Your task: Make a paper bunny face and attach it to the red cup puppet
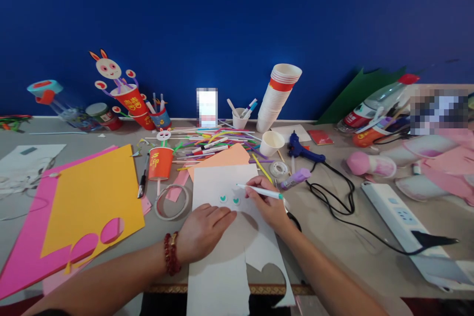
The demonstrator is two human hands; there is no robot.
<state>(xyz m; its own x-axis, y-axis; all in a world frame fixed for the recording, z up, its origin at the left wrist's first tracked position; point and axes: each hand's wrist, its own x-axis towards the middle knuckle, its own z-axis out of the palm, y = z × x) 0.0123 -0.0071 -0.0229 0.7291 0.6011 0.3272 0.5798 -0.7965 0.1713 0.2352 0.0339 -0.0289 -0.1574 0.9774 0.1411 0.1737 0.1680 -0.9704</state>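
A white marker with a green end is pinched in my right hand (264,200), its tip pointing left above the white paper (211,256). On that sheet lie two small white discs, the left disc (222,198) and the right disc (236,201), each bearing a green heart shape. My left hand (209,229) rests flat on the paper just below them, fingers stretched out and holding nothing. The marker (264,191) seems not to touch the discs. The sheet's lower right has a rounded piece cut away.
Yellow card (92,192) lies over pink card at left, near a roll of tape (171,202). Behind the paper are many coloured sticks (222,140) and a rabbit cup (160,163). A glue gun (299,148), its black cord and a power strip (403,222) occupy the right side.
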